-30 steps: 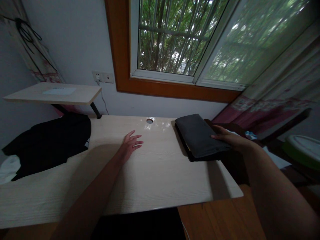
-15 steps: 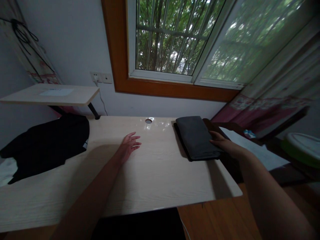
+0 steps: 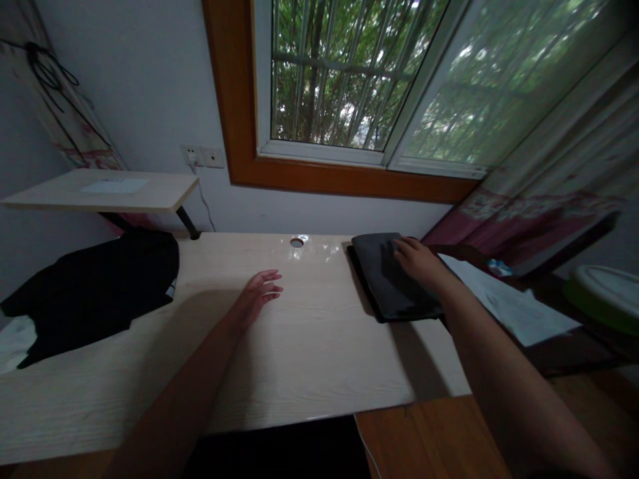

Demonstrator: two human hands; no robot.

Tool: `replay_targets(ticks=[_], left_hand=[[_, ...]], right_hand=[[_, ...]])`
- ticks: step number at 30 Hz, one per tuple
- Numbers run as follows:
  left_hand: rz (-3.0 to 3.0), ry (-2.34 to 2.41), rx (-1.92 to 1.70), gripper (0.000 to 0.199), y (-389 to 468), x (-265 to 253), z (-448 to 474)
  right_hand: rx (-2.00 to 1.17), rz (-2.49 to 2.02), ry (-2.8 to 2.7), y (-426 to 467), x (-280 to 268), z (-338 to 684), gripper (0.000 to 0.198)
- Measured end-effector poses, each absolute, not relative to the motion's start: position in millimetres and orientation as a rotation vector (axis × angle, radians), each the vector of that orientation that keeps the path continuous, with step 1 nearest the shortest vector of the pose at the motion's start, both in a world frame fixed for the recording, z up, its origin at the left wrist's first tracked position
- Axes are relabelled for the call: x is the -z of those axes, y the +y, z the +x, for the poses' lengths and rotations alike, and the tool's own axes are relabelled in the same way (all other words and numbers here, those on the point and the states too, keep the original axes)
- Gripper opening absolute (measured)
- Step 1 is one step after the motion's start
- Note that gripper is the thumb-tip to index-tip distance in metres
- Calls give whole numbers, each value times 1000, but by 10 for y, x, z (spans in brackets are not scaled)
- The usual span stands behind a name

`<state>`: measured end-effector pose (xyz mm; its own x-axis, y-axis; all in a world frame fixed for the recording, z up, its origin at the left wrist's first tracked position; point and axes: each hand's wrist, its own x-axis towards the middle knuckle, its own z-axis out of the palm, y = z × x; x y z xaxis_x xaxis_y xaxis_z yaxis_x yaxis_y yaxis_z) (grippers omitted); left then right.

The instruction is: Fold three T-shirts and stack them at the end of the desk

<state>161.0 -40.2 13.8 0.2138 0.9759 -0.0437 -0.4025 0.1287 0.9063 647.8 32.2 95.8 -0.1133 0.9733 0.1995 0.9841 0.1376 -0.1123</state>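
My left hand [image 3: 258, 294] is open over the middle of the pale wooden desk [image 3: 299, 359], fingers apart and holding nothing. Over at the desk's right end lies a folded dark grey cloth [image 3: 377, 273], probably a garment, with a black layer showing beneath its left edge. My right hand [image 3: 418, 261] is above the right part of this cloth with its fingers stretched out; whether the fingertips touch it I cannot tell. At the left of the desk a black garment [image 3: 110, 283] lies spread out.
A raised shelf [image 3: 164, 189] with a paper on it stands at the back left. White cloth [image 3: 17, 342] is at the left edge. Beyond the desk's right end are a white sheet [image 3: 504, 296] and a green tub with a pale lid [image 3: 606, 293]. A cable hole [image 3: 296, 243] is near the wall.
My right hand has moved left and up from the right edge of the folded grey cloth to above it. The left hand and the cloth are almost unchanged.
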Motion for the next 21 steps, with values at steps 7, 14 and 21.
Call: replay_targets(ticks=[7,14,21], left_hand=[[964,748,-1143,40,-425,-163,1598],[999,736,-1126,38,-417,-138,1587],[982,747,-1123,40,-427,-164,1592]], right_hand=[[14,-2096,-2292,733,-713,6016,65],[-132,-2095,-2267,799,-482,6063,65],[-116,-2039,-2266,741,-485,6070,66]])
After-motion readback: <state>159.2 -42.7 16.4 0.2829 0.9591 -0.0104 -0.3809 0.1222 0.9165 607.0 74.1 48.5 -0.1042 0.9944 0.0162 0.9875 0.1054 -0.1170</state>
